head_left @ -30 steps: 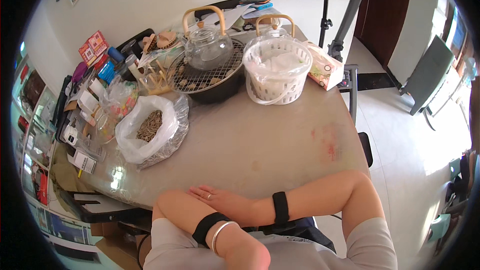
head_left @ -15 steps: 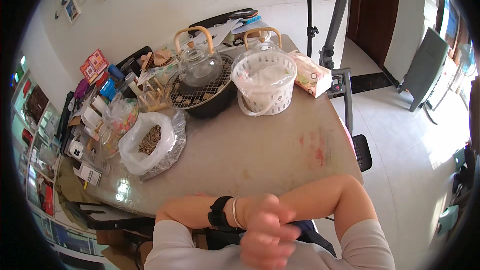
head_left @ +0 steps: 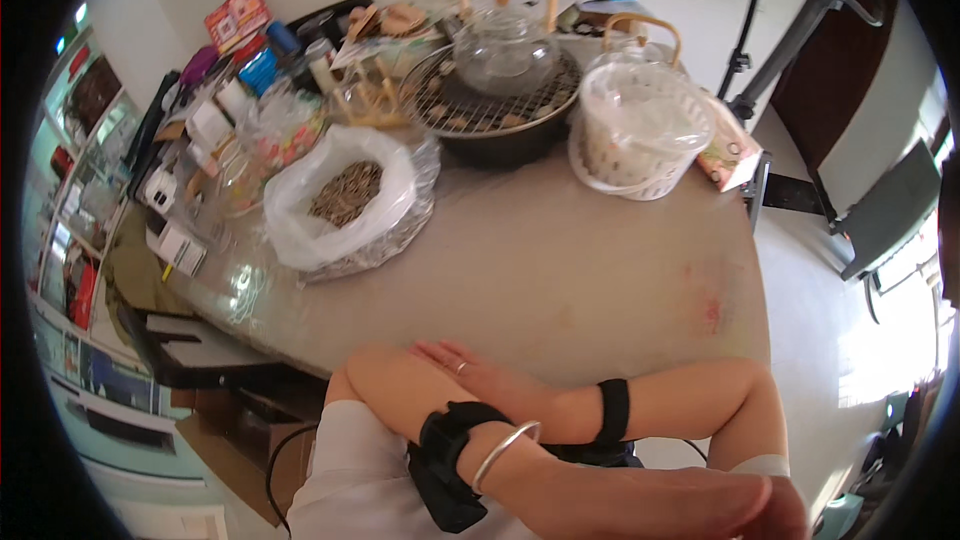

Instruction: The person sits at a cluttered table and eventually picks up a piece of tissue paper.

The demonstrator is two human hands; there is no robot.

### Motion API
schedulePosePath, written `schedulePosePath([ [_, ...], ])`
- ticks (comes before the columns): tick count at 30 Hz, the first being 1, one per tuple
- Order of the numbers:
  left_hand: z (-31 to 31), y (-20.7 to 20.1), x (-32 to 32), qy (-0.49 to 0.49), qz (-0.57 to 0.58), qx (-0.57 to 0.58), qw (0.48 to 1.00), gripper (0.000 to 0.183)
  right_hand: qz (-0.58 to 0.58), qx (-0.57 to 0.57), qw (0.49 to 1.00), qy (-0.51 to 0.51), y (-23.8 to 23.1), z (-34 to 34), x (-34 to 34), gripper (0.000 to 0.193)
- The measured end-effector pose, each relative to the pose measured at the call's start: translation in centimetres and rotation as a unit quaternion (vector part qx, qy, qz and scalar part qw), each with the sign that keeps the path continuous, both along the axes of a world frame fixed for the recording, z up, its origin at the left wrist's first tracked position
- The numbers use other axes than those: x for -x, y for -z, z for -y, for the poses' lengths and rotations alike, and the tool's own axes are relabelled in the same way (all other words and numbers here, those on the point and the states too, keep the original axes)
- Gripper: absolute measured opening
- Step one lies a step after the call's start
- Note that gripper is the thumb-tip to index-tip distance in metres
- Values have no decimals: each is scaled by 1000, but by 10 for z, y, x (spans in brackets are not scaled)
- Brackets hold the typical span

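Blurred left hand [head_left: 690, 505] cut off; right hand [head_left: 480, 380] rests on forearm

Black wristbands [head_left: 613, 410], silver bangle [head_left: 503, 450], ring [head_left: 461, 367]

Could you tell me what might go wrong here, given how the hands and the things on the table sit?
The open bag of seeds sits slumped near the table edge; a nudge could spill it. The glass teapot stands on a wire grill and might slide if bumped. The right hand rests on the left forearm, while the raised left hand could swing into something.
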State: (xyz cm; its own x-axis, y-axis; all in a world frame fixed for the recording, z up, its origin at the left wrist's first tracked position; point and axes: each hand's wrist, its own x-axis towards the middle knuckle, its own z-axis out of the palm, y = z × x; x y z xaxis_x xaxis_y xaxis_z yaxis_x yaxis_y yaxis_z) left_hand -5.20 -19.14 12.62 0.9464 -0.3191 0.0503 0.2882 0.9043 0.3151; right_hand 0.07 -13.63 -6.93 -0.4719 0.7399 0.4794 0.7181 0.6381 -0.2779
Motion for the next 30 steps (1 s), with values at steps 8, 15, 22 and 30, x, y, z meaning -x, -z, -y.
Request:
schedulePosePath([
  [8, -28, 20, -8, 53, 57, -64, 995, 27, -24, 62, 997, -35, -17, 10, -9, 68],
  [15, -31, 16, -25, 134, 109, -143, 975, 33, -25, 41, 998, -32, -12, 6, -10, 67],
  [22, 5, -105, -1, -126, -198, -60, 970, 37, -467, 277, 823, -164, 42, -1, 3, 70],
  [30, -28, -7, -36, 301, 273, -37, 913, 124, -444, 236, 854, -135, 92, -21, 13, 73],
])
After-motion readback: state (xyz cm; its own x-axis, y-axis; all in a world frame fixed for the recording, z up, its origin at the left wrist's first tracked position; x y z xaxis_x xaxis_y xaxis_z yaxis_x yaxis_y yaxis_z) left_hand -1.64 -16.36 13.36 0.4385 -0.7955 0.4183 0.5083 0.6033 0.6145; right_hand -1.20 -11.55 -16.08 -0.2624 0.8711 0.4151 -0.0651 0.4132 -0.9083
